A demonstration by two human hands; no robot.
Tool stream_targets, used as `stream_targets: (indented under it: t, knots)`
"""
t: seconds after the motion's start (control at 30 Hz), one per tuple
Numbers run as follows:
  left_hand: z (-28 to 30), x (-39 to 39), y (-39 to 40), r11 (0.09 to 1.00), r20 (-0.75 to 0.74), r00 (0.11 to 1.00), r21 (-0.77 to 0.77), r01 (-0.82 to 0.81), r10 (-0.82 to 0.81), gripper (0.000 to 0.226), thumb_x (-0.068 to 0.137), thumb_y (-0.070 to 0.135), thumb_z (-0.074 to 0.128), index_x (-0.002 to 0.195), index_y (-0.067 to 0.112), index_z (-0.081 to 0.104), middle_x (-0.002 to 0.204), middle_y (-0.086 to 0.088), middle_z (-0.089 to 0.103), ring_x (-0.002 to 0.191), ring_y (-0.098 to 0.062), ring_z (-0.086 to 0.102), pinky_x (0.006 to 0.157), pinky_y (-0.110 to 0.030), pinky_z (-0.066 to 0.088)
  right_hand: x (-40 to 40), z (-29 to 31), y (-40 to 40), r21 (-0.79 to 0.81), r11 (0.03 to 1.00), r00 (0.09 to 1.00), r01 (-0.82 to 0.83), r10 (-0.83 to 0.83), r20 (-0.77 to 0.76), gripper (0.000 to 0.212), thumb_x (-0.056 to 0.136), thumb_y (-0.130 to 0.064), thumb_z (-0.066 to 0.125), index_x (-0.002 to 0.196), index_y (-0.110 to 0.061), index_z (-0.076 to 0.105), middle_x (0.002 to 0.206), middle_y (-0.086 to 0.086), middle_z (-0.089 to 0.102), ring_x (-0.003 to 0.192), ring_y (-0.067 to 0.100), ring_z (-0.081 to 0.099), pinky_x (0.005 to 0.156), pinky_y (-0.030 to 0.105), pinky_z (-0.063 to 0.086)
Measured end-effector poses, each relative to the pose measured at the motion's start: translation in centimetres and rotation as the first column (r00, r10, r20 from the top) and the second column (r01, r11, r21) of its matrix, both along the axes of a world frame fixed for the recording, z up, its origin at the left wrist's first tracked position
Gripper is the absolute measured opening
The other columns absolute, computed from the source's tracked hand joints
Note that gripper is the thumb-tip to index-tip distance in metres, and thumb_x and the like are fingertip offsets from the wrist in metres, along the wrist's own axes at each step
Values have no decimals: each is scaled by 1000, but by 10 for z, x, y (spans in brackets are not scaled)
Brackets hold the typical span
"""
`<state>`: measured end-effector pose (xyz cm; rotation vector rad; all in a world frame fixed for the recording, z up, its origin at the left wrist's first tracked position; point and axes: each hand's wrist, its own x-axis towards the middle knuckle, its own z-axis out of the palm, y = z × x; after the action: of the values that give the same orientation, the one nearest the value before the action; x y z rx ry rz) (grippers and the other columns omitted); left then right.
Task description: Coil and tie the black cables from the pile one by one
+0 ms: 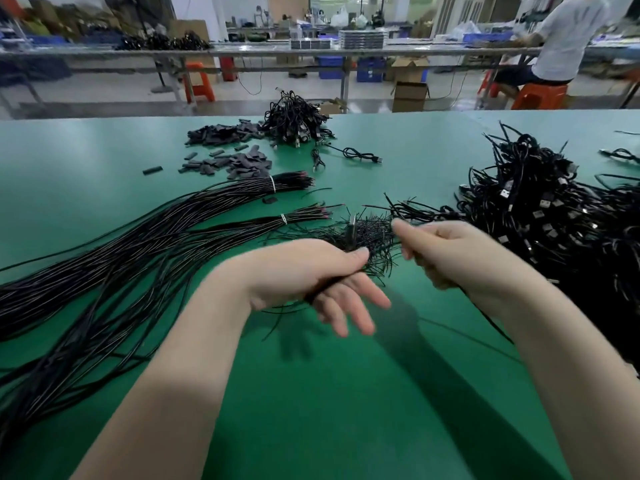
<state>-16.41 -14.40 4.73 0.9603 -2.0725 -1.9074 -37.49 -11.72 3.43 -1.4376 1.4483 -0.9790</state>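
Head view looks down on a green table (311, 393), where the left hand (311, 275) pinches a coiled black cable (350, 237) between thumb and forefinger, its other fingers spread loosely below. Just right of it, the right hand (446, 251) is curled round a strand of the same cable, blurred at the fingertips. A big pile of black cables (554, 216) lies at the right, two tied wire bundles (145, 244) stretch left, and tie wires (363, 230) lie beyond the hands.
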Motion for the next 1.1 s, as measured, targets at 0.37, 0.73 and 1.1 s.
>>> stream_targets:
  t: [0.37, 0.73, 1.1]
  knots:
    - [18, 10, -1, 940, -612, 733, 323, -110, 296, 50, 96, 43, 37, 63, 22, 69, 49, 9, 57, 40, -6, 51, 46, -19, 41, 13, -25, 3, 232, 949, 947, -212, 258, -189, 49, 70, -66, 62, 62, -22, 44, 58, 1, 29, 47, 14, 23, 46, 25, 19]
    - [-1, -23, -11, 788, -566, 551, 487, -377, 613, 54, 105, 42, 21, 116, 9, 63, 103, -4, 75, 90, -12, 72, 76, -23, 56, 35, 1, 15, -67, 910, 880, -410, 413, 234, 31, 104, -28, 41, 92, -28, 69, 59, -7, 37, 48, 9, 26, 47, 20, 24]
    - [0, -26, -2, 822, -594, 573, 350, -449, 565, 39, 104, 43, 28, 86, 17, 51, 50, 12, 36, 42, -6, 34, 52, -21, 37, 42, -20, 6, -6, 973, 972, -232, 232, 38, 30, 101, -37, 44, 82, -26, 65, 62, -10, 56, 57, 8, 50, 55, 19, 41]
